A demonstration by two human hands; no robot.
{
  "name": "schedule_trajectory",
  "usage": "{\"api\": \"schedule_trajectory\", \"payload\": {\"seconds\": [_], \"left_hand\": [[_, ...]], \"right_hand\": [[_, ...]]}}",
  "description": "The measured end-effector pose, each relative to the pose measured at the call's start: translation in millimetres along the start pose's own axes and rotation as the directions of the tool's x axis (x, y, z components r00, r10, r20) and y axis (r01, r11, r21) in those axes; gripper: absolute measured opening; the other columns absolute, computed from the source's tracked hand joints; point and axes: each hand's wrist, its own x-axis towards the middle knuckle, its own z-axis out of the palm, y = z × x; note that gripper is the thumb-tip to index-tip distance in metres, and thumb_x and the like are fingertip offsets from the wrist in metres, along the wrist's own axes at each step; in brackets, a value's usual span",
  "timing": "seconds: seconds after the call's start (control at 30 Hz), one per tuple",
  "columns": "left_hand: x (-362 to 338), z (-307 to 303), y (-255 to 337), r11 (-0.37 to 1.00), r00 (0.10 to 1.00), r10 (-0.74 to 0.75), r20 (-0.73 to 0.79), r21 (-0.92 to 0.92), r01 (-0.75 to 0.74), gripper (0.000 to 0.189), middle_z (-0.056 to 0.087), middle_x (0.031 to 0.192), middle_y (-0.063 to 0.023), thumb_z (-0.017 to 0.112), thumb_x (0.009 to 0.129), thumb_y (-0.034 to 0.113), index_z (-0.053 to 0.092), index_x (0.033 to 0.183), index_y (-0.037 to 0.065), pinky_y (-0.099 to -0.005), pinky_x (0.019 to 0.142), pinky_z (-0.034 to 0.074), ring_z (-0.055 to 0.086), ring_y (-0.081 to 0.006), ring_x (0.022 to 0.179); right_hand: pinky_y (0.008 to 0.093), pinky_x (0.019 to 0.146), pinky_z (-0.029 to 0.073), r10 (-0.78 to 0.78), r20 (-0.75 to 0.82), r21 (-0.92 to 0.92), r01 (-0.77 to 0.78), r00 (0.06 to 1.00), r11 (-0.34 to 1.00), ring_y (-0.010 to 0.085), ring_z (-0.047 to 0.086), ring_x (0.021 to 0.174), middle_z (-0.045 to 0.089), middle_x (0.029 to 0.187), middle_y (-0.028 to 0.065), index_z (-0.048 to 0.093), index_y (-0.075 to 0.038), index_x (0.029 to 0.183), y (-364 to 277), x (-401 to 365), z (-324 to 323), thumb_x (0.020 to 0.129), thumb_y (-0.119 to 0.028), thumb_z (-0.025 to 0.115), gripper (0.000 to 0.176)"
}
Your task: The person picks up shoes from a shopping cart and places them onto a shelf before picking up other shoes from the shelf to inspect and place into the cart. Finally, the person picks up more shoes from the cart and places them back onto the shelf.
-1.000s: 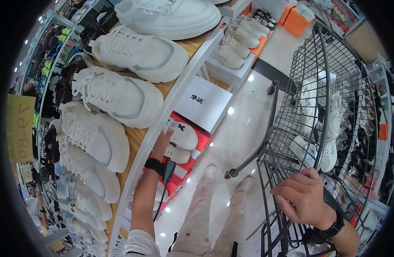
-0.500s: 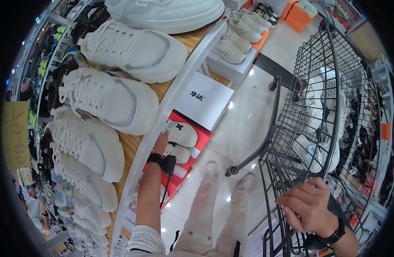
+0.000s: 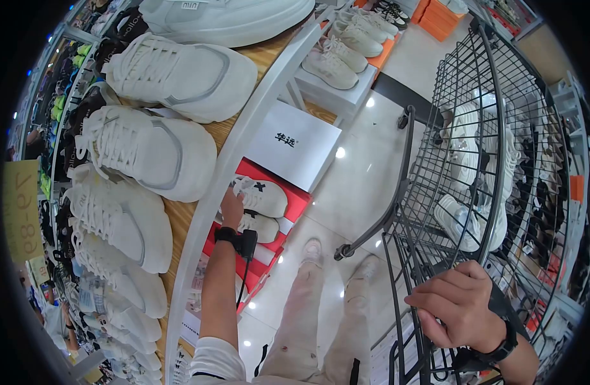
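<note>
Low on the left, my left hand (image 3: 231, 206) reaches below the shelf edge to a pair of white sneakers. Its fingers are closed at the collar of the upper white sneaker (image 3: 266, 196), which has a black X on its side. The other white sneaker (image 3: 261, 227) of the pair lies beside my wrist. Both rest on a red shoebox (image 3: 297, 204). My right hand (image 3: 458, 305) is curled over the handle of a black wire shopping cart (image 3: 401, 221). Inside the cart are several white sneakers (image 3: 458, 221), seen through the mesh.
A wooden shelf (image 3: 191, 221) with a white edge carries a row of white sneakers (image 3: 137, 154) on my left. A white shoebox (image 3: 293, 142) adjoins the red one. More sneakers (image 3: 330, 67) stand on boxes ahead, with orange boxes (image 3: 438, 19) farther back. Glossy tile floor (image 3: 356, 186) lies between shelf and cart.
The view has shifted slightly, so shelf and boxes sit a little farther left. My left hand has moved slightly forward at the sneaker and shows more clearly. My right hand stays on the cart handle.
</note>
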Motion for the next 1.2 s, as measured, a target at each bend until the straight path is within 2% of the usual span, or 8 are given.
{"api": "schedule_trajectory", "payload": {"seconds": [0.23, 0.33, 0.6, 0.73, 0.9, 1.0, 1.13, 1.2], "left_hand": [[-13, -18, 22, 0.999, 0.999, -0.041, -0.014, -0.037, 0.040, 0.039, 0.053, 0.097, -0.0224, 0.069, 0.075, 0.017, 0.052, 0.106, -0.001, -0.0468, 0.086, 0.039, 0.049, -0.0395, 0.098], [-45, -29, 50, 0.995, 0.981, -0.010, -0.192, 0.096, 0.029, 0.050, 0.048, 0.114, -0.0200, 0.068, 0.075, 0.012, 0.047, 0.118, 0.002, -0.0457, 0.093, 0.034, 0.043, -0.0376, 0.109], [-177, -83, 197, 0.887, 0.955, 0.290, -0.061, -0.358, -0.292, 0.042, 0.035, 0.131, -0.0233, 0.058, 0.084, 0.007, 0.046, 0.123, 0.000, -0.0474, 0.103, 0.027, 0.034, -0.0393, 0.123], [-136, -138, 279, 0.813, 0.929, 0.333, -0.160, -0.451, -0.368, 0.032, 0.042, 0.126, -0.0200, 0.056, 0.087, 0.007, 0.051, 0.117, -0.001, -0.0435, 0.099, 0.032, 0.040, -0.0332, 0.121], [-45, -198, 359, 0.493, 0.919, 0.387, 0.077, -0.859, -0.136, 0.023, 0.061, 0.105, -0.0082, 0.057, 0.090, 0.012, 0.057, 0.109, 0.001, -0.0296, 0.086, 0.044, 0.057, -0.0177, 0.099], [-18, -236, 411, 0.554, 0.845, 0.466, 0.264, -0.831, -0.046, 0.026, 0.062, 0.105, -0.0091, 0.058, 0.090, 0.014, 0.056, 0.112, 0.000, -0.0283, 0.085, 0.045, 0.058, -0.0167, 0.096], [6, -208, 447, 0.561, 0.827, 0.541, 0.152, -0.798, -0.221, 0.034, 0.061, 0.108, -0.0127, 0.061, 0.088, 0.021, 0.056, 0.113, -0.001, -0.0313, 0.084, 0.046, 0.059, -0.0186, 0.098], [1, -178, 465, 0.726, 0.861, 0.473, 0.187, -0.636, -0.261, 0.050, 0.060, 0.111, -0.0120, 0.063, 0.087, 0.030, 0.048, 0.123, -0.002, -0.0307, 0.082, 0.047, 0.058, -0.0203, 0.100]], "right_hand": [[0.0270, 0.063, 0.037, -0.006, -0.035, 0.000, 0.006, 0.999, 1.000, 0.0117, 0.056, 0.063, 0.061, 0.072, -0.0041, 0.065, -0.013, 0.075, 1, -2, 3, 0.067, -0.015, 0.064, 0.008], [0.0278, 0.062, 0.038, -0.020, -0.047, -0.015, 0.019, 0.999, 1.000, 0.0134, 0.054, 0.061, 0.058, 0.069, -0.0033, 0.063, -0.012, 0.071, 1, -1, 2, 0.067, -0.015, 0.063, 0.005], [0.0310, 0.062, 0.038, -0.064, -0.145, 0.024, 0.068, 0.987, 0.997, 0.0180, 0.051, 0.061, 0.052, 0.062, 0.0013, 0.057, -0.010, 0.063, 2, -1, 13, 0.072, -0.021, 0.062, 0.015], [0.0324, 0.062, 0.038, -0.089, -0.228, 0.039, 0.100, 0.970, 0.994, 0.0196, 0.051, 0.061, 0.051, 0.059, 0.0024, 0.056, -0.010, 0.060, -1, 3, 21, 0.074, -0.021, 0.061, 0.018], [0.0334, 0.065, 0.039, -0.070, -0.274, -0.002, 0.072, 0.959, 0.997, 0.0210, 0.055, 0.061, 0.056, 0.058, 0.0052, 0.058, -0.009, 0.058, -11, 11, 30, 0.075, -0.023, 0.057, 0.022], [0.0337, 0.067, 0.040, -0.066, -0.264, 0.007, 0.071, 0.962, 0.997, 0.0217, 0.057, 0.063, 0.058, 0.059, 0.0068, 0.060, -0.009, 0.057, -16, 13, 40, 0.075, -0.024, 0.055, 0.024], [0.0345, 0.066, 0.040, -0.131, -0.340, 0.011, 0.143, 0.931, 0.990, 0.0219, 0.058, 0.066, 0.058, 0.061, 0.0065, 0.060, -0.009, 0.059, -25, 16, 48, 0.076, -0.024, 0.054, 0.024], [0.0355, 0.069, 0.042, -0.178, -0.354, 0.002, 0.191, 0.918, 0.982, 0.0225, 0.059, 0.068, 0.058, 0.063, 0.0059, 0.061, -0.009, 0.063, -17, 15, 51, 0.077, -0.026, 0.055, 0.023]]}}
